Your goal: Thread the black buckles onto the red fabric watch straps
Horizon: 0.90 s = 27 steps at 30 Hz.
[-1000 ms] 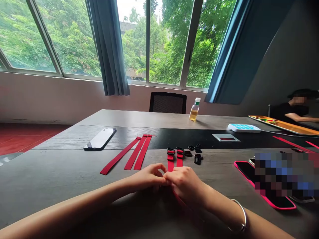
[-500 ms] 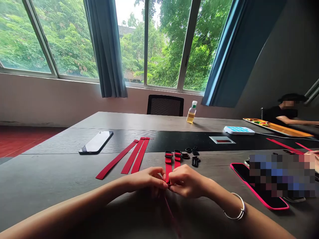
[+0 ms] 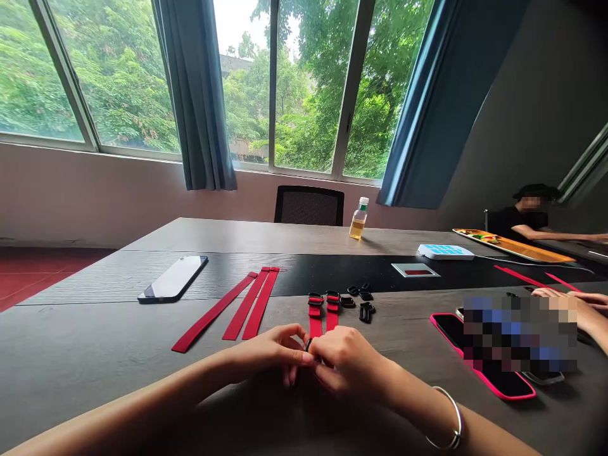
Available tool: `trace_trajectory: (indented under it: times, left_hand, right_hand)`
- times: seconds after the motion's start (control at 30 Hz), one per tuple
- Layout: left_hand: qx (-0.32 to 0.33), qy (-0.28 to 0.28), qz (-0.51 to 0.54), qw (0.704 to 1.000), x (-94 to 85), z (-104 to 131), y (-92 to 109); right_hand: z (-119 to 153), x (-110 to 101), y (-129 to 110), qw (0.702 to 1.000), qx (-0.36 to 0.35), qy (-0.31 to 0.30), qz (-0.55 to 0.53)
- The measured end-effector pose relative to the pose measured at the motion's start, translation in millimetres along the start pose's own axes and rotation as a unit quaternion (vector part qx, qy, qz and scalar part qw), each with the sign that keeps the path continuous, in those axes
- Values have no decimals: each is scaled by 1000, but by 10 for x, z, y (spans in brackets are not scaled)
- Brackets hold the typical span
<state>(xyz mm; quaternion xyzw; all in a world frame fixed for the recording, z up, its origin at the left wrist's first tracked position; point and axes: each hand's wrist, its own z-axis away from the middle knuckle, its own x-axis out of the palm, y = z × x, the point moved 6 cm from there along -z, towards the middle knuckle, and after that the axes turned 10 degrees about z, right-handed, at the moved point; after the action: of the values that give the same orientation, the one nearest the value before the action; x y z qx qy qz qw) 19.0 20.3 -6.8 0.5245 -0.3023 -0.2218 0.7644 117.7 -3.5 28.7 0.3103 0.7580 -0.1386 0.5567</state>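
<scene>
One small black fitting (image 3: pixel 308 345), mostly hidden by fingers, is pinched by the grip of the left hand (image 3: pixel 280 349) and that of the right hand (image 3: pixel 349 360) at the dark grey wooden counter (image 3: pixel 118 342). Three flat red fabric straps (image 3: pixel 261 305) are laid out leftward; two black-buckled red straps (image 3: pixel 315 324) are partly covered by the hands; loose black buckles (image 3: pixel 365 312) are clustered alongside, their count obscured by overlap.

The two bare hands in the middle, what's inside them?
Part of a small black piece shows between the left hand and the right hand. Fingers cover the rest, so its full shape is hidden.
</scene>
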Motion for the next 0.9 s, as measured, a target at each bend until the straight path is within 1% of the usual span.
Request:
trace_trajectory:
  times: [0.1,0.2,0.27,0.33,0.43,0.53,0.6,0.73,0.83,0.9]
  left_hand:
    - [9,13,21,1000,-16,-14,-19]
    - [19,29,30,999,-26,-30,-27]
    - [20,36,36,998,-36,-41,-29]
    - [21,40,44,998,-51,-49,-27]
    - [15,28,53,998,-70,-53,-33]
    - [5,10,60,998,-92,-61,-59]
    - [8,16,54,998,-120,-67,-72]
    - [16,28,7,999,-149,-71,-73]
    - [19,20,-48,998,-139,-59,-47]
    - [21,0,-67,998,-112,-45,-31]
  right_hand:
    - [13,-6,5,996,4,78,42]
    - [31,-53,30,987,-2,152,56]
    - [40,-69,48,983,-1,177,47]
    - [48,-72,52,982,-1,188,30]
    - [56,-56,44,984,5,179,12]
    - [48,-21,58,990,17,140,-17]
    - [40,11,79,993,27,108,-43]
    - [34,70,110,995,35,58,-69]
    - [38,69,131,993,37,47,-105]
    - [36,43,128,988,25,36,-149]
